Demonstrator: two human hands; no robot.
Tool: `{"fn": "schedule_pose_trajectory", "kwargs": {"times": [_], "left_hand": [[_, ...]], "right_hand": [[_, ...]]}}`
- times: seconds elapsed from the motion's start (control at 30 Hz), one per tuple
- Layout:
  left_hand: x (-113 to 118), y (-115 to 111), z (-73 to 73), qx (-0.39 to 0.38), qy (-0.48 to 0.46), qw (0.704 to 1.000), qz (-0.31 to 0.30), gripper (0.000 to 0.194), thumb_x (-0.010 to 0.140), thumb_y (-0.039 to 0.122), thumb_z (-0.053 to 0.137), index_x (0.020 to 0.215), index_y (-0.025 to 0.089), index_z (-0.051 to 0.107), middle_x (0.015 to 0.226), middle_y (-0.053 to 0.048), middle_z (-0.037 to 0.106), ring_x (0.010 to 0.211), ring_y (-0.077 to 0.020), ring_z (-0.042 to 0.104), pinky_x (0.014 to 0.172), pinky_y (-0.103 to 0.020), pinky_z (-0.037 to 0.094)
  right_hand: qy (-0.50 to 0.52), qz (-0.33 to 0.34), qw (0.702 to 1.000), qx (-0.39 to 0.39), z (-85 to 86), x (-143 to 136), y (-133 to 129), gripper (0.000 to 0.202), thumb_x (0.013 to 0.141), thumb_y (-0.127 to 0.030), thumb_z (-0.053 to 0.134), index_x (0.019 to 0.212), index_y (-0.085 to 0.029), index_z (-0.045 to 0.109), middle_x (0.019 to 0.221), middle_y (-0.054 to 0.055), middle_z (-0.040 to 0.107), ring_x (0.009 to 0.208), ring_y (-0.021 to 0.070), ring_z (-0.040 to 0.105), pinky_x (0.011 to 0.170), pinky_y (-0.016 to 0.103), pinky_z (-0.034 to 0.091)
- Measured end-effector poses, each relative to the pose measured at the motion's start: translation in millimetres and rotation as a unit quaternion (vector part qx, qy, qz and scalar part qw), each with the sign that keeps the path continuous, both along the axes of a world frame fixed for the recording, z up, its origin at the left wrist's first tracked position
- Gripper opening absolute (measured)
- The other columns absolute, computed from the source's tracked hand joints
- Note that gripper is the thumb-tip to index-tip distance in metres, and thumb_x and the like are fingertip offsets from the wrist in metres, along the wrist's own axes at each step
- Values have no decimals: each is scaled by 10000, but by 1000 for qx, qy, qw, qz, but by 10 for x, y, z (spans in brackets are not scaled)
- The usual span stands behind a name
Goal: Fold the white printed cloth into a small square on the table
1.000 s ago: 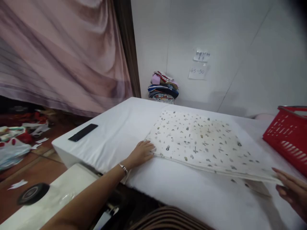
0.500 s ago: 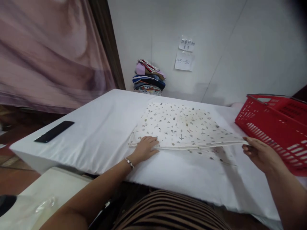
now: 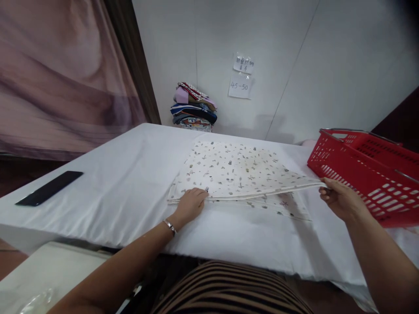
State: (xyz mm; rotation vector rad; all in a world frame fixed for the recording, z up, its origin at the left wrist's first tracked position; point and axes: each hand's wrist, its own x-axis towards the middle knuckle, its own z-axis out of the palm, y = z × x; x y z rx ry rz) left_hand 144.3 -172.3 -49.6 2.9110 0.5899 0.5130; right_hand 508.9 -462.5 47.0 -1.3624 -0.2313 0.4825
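A white cloth with small printed figures point(image 3: 232, 170) lies folded in layers on the white-covered table point(image 3: 124, 174). My left hand point(image 3: 191, 205), with a bracelet at its wrist, rests on the near edge of the cloth, left of its middle; its fingers lie together and flat. My right hand point(image 3: 338, 198) pinches the near right corner of the upper layers and holds it raised above the table. Under that lifted edge a lower layer of the cloth shows, lying on the table.
A red basket point(image 3: 363, 174) stands at the right. Folded fabrics point(image 3: 194, 109) are stacked behind the table's far edge. A black flat object point(image 3: 50, 187) lies at the left. Two paper signs point(image 3: 240, 85) hang on the wall.
My right hand has raised the cloth's corner a little higher, and the gap over the lower layer is wider. The view has turned slightly to the right. My left hand still rests on the cloth.
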Motion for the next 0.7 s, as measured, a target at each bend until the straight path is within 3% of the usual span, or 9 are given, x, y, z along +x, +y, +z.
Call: {"fn": "schedule_pose_trajectory", "kwargs": {"times": [0.3,0.5,0.6,0.7], "left_hand": [[-328,322,88,7,37,997,62,328,780,105,429,998,189,659,1054,-85,660,1008,-224,569,877,-375,460],[-596,650,234,18,83,989,117,367,804,240,398,1047,203,670,1099,-60,668,1036,-243,589,885,-358,454],[-536,935,399,-11,107,977,185,392,833,327,380,1115,271,646,1148,-3,655,998,-215,611,784,-303,486],[-238,1349,694,-26,143,966,213,391,828,387,412,1142,308,632,1140,32,660,944,-209,623,752,-290,479]], "right_hand": [[-10,14,1000,-18,-119,96,-81,122,629,-244,730,714,-167,688,584,12,547,479,81,513,370,140,396],[-42,44,992,-114,-86,75,-104,118,686,-269,691,746,-174,654,609,-4,564,480,84,530,390,163,411],[-26,71,982,-173,-20,171,-9,108,709,-227,694,754,-144,641,601,3,587,467,77,538,401,155,424],[-17,116,964,-239,117,407,244,82,736,-186,689,739,-123,637,565,20,605,455,83,551,386,146,417]]}}
